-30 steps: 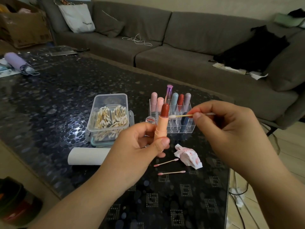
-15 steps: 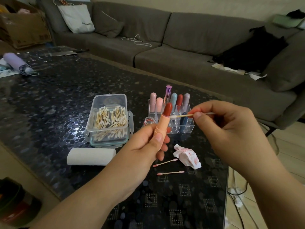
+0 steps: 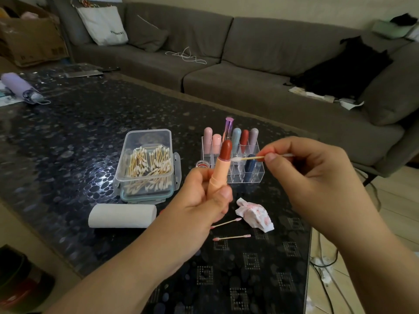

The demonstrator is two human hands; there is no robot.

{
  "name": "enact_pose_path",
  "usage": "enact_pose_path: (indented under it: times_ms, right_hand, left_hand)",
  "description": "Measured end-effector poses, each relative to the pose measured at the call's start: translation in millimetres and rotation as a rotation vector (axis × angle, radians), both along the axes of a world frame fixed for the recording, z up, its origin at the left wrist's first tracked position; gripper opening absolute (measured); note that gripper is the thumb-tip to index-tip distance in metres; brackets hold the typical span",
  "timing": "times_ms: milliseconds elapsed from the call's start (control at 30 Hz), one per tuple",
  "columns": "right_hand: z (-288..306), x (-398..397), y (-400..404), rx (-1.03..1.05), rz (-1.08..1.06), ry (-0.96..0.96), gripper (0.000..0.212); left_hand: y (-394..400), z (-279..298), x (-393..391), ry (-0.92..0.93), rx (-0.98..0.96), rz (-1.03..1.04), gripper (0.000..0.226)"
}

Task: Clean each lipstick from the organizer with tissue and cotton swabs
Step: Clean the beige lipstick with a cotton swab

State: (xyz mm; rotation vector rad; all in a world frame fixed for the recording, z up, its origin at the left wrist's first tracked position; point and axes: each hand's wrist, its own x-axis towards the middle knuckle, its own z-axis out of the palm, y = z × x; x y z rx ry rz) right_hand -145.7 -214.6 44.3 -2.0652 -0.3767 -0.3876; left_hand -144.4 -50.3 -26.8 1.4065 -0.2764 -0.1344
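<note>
Left hand [image 3: 199, 200]: grips peach lipstick [image 3: 218, 172] by its barrel, upright. Right hand [image 3: 313, 175]: pinches cotton swab [image 3: 249, 158], tip at the bullet. Bullet likely soft, smear-prone; hold barrel only. Organizer [image 3: 254, 175]: just beyond.

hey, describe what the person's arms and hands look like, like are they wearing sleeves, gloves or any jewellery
Both forearms are bare as far as the frame shows: no sleeves in view. The left hand and right hand wear no gloves, and no rings, watch or bracelet show on the visible fingers and wrists. The visible thumbnails look short and unpainted.
</note>
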Motion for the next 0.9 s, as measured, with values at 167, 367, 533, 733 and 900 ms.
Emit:
enact_pose_path:
  times_ms: [167, 367, 533, 733, 900]
  right_hand:
    - [2.9, -1.5, -1.7, 0.028, -0.001, 0.015, 0.015]
    - [3.1, -0.4, -1.6, 0.036, -0.004, 0.021, 0.015]
    - [3.1, 0.3, -1.8, 0.039, -0.015, 0.029, 0.015]
    - [3.4, 0.3, -2.1, 0.032, -0.016, 0.027, 0.015]
    - [3.2, 0.5, -2.6, 0.030, -0.011, 0.016, 0.015]
  left_hand:
    - [0.3, 3.3, -1.3, -0.016, -0.048, -0.006, 0.014]
    - [0.3, 6.9, -2.5, -0.013, -0.079, -0.028, 0.018]
    - [-0.3, 5.8, -2.1, 0.018, -0.084, -0.008, 0.024]
    - [-2.3, 9.3, -4.5, 0.038, -0.139, -0.016, 0.026]
    - [-2.6, 11.7, -4.7, 0.050, -0.156, -0.050, 0.029]
